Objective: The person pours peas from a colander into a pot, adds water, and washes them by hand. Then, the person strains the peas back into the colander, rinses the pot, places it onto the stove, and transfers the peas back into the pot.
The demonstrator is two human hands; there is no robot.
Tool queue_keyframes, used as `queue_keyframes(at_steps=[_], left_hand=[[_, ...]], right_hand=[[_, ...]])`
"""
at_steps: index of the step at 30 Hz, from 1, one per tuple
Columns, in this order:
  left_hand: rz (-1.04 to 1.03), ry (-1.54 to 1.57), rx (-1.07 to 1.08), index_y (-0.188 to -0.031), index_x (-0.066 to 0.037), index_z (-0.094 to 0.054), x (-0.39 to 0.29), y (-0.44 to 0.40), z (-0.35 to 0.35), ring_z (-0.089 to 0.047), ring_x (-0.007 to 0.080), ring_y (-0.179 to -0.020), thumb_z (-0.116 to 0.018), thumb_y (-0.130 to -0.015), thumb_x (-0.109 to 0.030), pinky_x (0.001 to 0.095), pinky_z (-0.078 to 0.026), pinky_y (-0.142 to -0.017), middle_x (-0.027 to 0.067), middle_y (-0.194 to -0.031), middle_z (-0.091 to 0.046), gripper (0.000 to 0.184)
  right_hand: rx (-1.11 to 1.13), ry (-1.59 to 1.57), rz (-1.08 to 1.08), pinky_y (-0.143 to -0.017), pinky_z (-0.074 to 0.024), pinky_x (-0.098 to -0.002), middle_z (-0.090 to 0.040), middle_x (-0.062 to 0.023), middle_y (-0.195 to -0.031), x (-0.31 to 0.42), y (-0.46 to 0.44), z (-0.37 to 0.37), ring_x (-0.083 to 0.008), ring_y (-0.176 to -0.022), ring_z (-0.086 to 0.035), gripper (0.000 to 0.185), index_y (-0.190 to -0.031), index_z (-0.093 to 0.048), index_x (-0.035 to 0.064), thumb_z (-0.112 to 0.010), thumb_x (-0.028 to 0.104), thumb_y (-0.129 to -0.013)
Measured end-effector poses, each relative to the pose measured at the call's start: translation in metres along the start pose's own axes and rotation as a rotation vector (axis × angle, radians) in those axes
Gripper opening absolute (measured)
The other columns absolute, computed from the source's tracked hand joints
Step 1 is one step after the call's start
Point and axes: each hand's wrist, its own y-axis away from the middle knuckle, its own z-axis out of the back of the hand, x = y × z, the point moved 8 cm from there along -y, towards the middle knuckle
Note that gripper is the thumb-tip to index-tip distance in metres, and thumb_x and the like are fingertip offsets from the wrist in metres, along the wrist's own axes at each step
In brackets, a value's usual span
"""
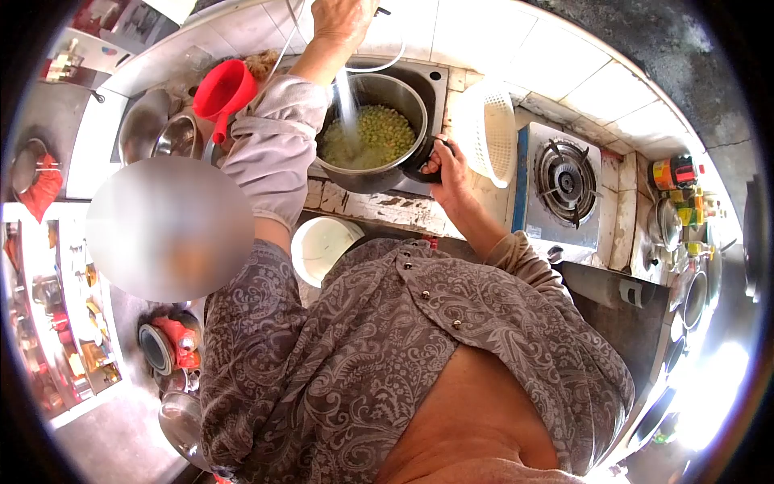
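While water (347, 105) enters round steel pot (355, 181) of green beans (383, 133), filling seems unfinished; right hand (453, 171) clasps black handle (418, 161); left hand (343, 19) far, hold unclear.

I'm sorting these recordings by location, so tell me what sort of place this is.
Most likely a kitchen: there is a single-burner stove, a sink, and a pot with water running into it.

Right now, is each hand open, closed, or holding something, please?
Left hand: cut off at top edge, cannot be told.
Right hand: closed, holding the pot handle.
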Motion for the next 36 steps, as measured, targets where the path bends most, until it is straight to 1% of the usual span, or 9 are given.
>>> queue_keyframes(at_steps=[7, 10, 13, 16, 19, 23, 28, 31, 36], left_hand=[[0.0, 0.038, -0.031, -0.068, -0.007, -0.063, 0.0, 0.001, 0.001, -0.063, 0.025, -0.063, -0.056, -0.074, -0.017, 0.0375, -0.05, -0.054, 0.0116, -0.063, -0.062, 0.014], [-0.032, 0.017, -0.05, -0.068, -0.007, -0.063, -0.002, 0.002, 0.003, -0.062, 0.0248, -0.062, -0.056, -0.074, -0.018, 0.037, -0.05, -0.053, 0.0114, -0.062, -0.062, 0.015], [0.016, 0.004, -0.029, -0.067, -0.007, -0.063, 0.0, 0.001, 0.0, -0.062, 0.0246, -0.061, -0.056, -0.075, -0.018, 0.0365, -0.05, -0.053, 0.0108, -0.062, -0.062, 0.016], [0.005, 0.032, -0.076, -0.067, -0.006, -0.063, 0.0, 0.002, 0.004, -0.061, 0.0247, -0.059, -0.055, -0.077, -0.019, 0.0363, -0.049, -0.053, 0.01, -0.061, -0.061, 0.018], [-0.021, -0.016, -0.012, -0.069, -0.006, -0.063, -0.001, 0.002, -0.001, -0.061, 0.025, -0.06, -0.056, -0.079, -0.021, 0.036, -0.049, -0.053, 0.01, -0.063, -0.062, 0.019], [0.015, 0.077, -0.106, -0.081, -0.005, -0.063, -0.005, 0.004, 0.021, -0.061, 0.0256, -0.07, -0.058, -0.079, -0.025, 0.036, -0.05, -0.06, 0.0108, -0.072, -0.063, 0.02], [-0.049, 0.128, -0.221, -0.103, -0.004, -0.058, -0.007, 0.014, 0.03, -0.056, 0.0295, -0.087, -0.06, -0.08, -0.028, 0.0408, -0.046, -0.071, 0.0126, -0.09, -0.061, 0.033], [0.028, 0.045, -0.18, -0.109, -0.003, -0.054, -0.006, 0.014, 0.025, -0.053, 0.0318, -0.092, -0.06, -0.08, -0.028, 0.0447, -0.043, -0.074, 0.0135, -0.094, -0.059, 0.038], [0.024, 0.098, -0.306, -0.111, -0.002, -0.054, -0.007, 0.014, 0.031, -0.052, 0.0327, -0.093, -0.059, -0.081, -0.027, 0.0474, -0.042, -0.075, 0.0144, -0.092, -0.06, 0.039]], right_hand=[[0.008, -0.006, 0.013, -0.048, -0.0376, -0.03, -0.041, -0.0002, -0.064, -0.001, -0.003, 0.002, -0.0112, -0.052, -0.039, 0.016, -0.102, -0.048, 0.0099, -0.055, 0.014, -0.088], [0.006, 0.002, 0.017, -0.048, -0.0382, -0.0307, -0.041, -0.0003, -0.064, -0.001, -0.003, 0.003, -0.0113, -0.052, -0.04, 0.017, -0.102, -0.048, 0.0097, -0.055, 0.014, -0.088], [-0.001, 0.004, 0.011, -0.048, -0.0386, -0.0312, -0.04, -0.0002, -0.064, -0.002, -0.003, 0.003, -0.0113, -0.052, -0.04, 0.017, -0.103, -0.048, 0.0096, -0.055, 0.014, -0.088], [0.004, 0.003, 0.013, -0.048, -0.0386, -0.031, -0.04, -0.0001, -0.064, -0.001, -0.002, 0.002, -0.0113, -0.052, -0.04, 0.015, -0.102, -0.047, 0.0096, -0.054, 0.013, -0.089], [0.018, -0.008, 0.019, -0.048, -0.0382, -0.0306, -0.04, 0.0, -0.063, -0.002, -0.002, 0.002, -0.0113, -0.052, -0.04, 0.014, -0.101, -0.047, 0.0096, -0.054, 0.013, -0.089], [0.039, -0.014, 0.024, -0.047, -0.0377, -0.0301, -0.04, -0.0001, -0.063, -0.001, 0.0, 0.001, -0.0112, -0.052, -0.039, 0.013, -0.1, -0.047, 0.0095, -0.053, 0.013, -0.089], [0.038, -0.021, 0.033, -0.047, -0.0374, -0.03, -0.039, 0.0002, -0.062, 0.0, 0.008, 0.001, -0.011, -0.052, -0.039, 0.012, -0.099, -0.048, 0.0091, -0.054, 0.013, -0.089], [0.015, 0.0, 0.038, -0.047, -0.0375, -0.0304, -0.039, 0.0002, -0.062, 0.001, 0.013, 0.003, -0.0111, -0.052, -0.038, 0.012, -0.099, -0.049, 0.0088, -0.054, 0.013, -0.089], [0.077, 0.026, 0.053, -0.047, -0.0381, -0.0309, -0.04, 0.0003, -0.062, 0.005, 0.015, -0.001, -0.0111, -0.05, -0.038, 0.01, -0.097, -0.049, 0.0087, -0.053, 0.014, -0.089]])
